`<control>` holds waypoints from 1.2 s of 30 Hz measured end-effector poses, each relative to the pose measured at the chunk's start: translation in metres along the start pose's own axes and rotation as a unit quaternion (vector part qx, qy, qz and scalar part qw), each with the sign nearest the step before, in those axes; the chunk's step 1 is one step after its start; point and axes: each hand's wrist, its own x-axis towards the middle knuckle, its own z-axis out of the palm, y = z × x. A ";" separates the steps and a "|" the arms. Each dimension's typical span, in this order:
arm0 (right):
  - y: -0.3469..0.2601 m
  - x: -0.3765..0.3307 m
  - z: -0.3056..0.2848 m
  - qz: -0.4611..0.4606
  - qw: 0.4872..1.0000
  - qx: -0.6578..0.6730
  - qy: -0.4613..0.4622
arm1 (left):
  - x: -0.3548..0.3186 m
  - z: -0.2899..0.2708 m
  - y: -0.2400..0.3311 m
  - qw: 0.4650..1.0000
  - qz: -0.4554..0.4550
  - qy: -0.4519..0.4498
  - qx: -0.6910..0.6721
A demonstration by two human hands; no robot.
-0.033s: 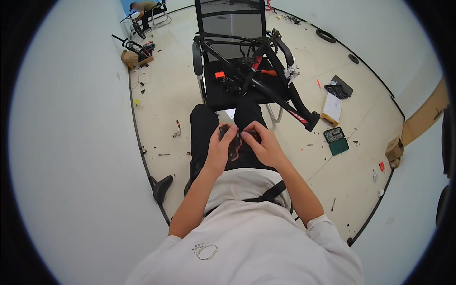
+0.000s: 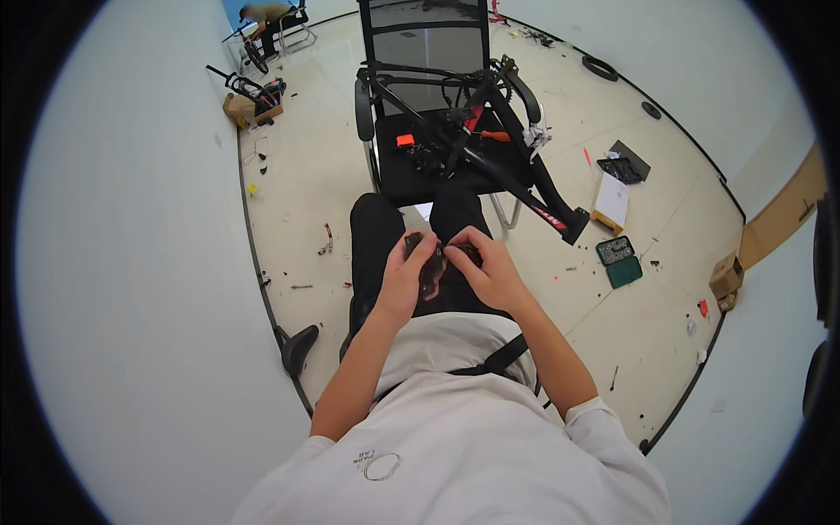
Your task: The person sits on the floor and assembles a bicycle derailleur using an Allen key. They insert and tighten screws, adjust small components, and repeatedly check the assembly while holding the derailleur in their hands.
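Above my thighs, my left hand (image 2: 404, 278) is closed around a small dark part (image 2: 429, 264). Its exact kind does not show, since the fingers cover much of it and it blends with my black trousers. My right hand (image 2: 488, 271) meets it from the other side, thumb and forefinger pinched at the part's right edge; what lies under the curled fingers is hidden. Beyond my knees, a black bicycle frame (image 2: 479, 157) with red marks lies across the seat of a black office chair (image 2: 394, 175).
An orange object (image 2: 404, 140) and an orange-handled tool (image 2: 495, 136) are on the chair. To the right are a green case (image 2: 625, 271) of small parts and a white box (image 2: 611, 199). At left lies a bicycle saddle (image 2: 299, 350). A person (image 2: 267, 17) sits far left near a bicycle.
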 end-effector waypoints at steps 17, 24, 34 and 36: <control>-0.046 -0.004 -0.033 -0.027 0.995 -0.056 -0.072 | 0.001 -0.008 0.015 0.988 -0.113 -0.085 -0.065; -0.046 -0.006 -0.021 -0.035 0.997 -0.008 -0.073 | -0.008 0.007 0.017 0.994 -0.003 -0.056 -0.094; -0.042 -0.008 -0.023 -0.022 0.997 -0.023 -0.064 | -0.010 0.008 0.015 0.988 0.005 -0.084 -0.127; -0.044 -0.005 -0.026 -0.017 0.997 -0.027 -0.074 | -0.010 0.009 0.017 0.990 0.006 -0.080 -0.117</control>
